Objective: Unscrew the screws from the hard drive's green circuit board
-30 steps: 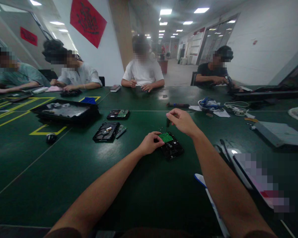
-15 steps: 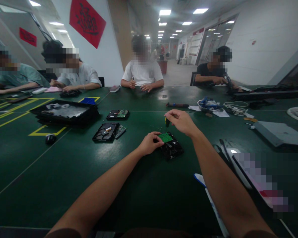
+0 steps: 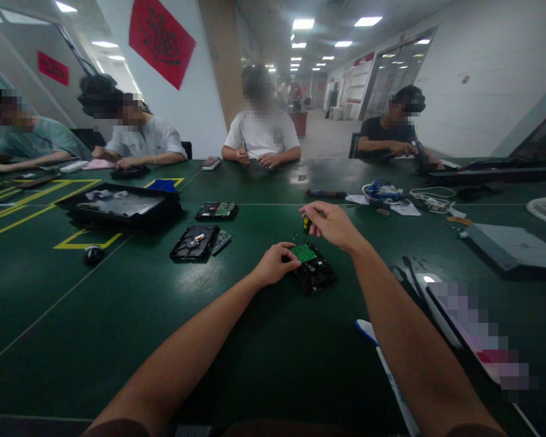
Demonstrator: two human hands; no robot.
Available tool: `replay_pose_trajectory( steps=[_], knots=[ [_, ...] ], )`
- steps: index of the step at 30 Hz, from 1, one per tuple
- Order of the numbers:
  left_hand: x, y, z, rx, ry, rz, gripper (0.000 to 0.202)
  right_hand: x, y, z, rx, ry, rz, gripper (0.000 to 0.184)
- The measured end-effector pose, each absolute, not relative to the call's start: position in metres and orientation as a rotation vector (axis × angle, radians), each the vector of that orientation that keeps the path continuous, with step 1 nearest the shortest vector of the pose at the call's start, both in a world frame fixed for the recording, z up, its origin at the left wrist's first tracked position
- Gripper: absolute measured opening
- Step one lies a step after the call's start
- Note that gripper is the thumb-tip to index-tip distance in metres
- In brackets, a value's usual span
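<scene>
A black hard drive [image 3: 316,276] lies on the green table, its green circuit board [image 3: 304,252] facing up at the far end. My left hand [image 3: 277,264] grips the drive's left edge between thumb and fingers. Over the far end of the drive, my right hand [image 3: 328,223] is closed around a short yellow-and-black screwdriver [image 3: 306,223]. The screwdriver points down; its tip is too small to make out against the board. Several tiny bits, perhaps screws [image 3: 295,236], lie on the table just beyond the drive.
Two more hard drives [image 3: 195,243] [image 3: 216,210] lie to the left, a loose circuit board [image 3: 221,241] beside the nearer one. Farther left are a black tray [image 3: 118,203] and a mouse [image 3: 92,255]. Cables [image 3: 384,191] and a grey metal case [image 3: 514,246] are at right. Several people sit opposite.
My right hand's fingers have shifted and curled around the screwdriver, still above the drive. The left hand and the drive stay in place.
</scene>
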State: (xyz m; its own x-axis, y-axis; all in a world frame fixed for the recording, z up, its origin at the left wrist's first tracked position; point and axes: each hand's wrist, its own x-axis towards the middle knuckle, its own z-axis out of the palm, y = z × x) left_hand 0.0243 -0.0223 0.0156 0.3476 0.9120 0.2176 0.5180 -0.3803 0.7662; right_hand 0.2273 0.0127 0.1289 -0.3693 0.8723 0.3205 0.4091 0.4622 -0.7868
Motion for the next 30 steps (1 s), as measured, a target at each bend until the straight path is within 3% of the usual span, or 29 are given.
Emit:
replay_pose_trajectory(
  steps=[5, 15, 24, 30],
  knots=[
    [0.024, -0.0233, 0.0171, 2.027, 1.221, 0.878, 0.01, 0.2281, 0.0122, 0.1313, -1.146, -1.949, 0.638, 0.033],
    [0.0235, -0.0223, 0.0146, 2.018, 1.228, 0.871, 0.008, 0.2257, 0.0111, 0.1294, -1.075, -1.916, 0.837, 0.032],
    [0.0236, -0.0246, 0.0187, 2.01, 1.25, 0.854, 0.01, 0.2286, 0.0116, 0.1321, -1.208, -1.916, 0.65, 0.028],
    [0.024, -0.0232, 0.0173, 2.018, 1.239, 0.858, 0.009, 0.2264, 0.0103, 0.1304, -1.094, -1.922, 0.808, 0.032]
  ],
)
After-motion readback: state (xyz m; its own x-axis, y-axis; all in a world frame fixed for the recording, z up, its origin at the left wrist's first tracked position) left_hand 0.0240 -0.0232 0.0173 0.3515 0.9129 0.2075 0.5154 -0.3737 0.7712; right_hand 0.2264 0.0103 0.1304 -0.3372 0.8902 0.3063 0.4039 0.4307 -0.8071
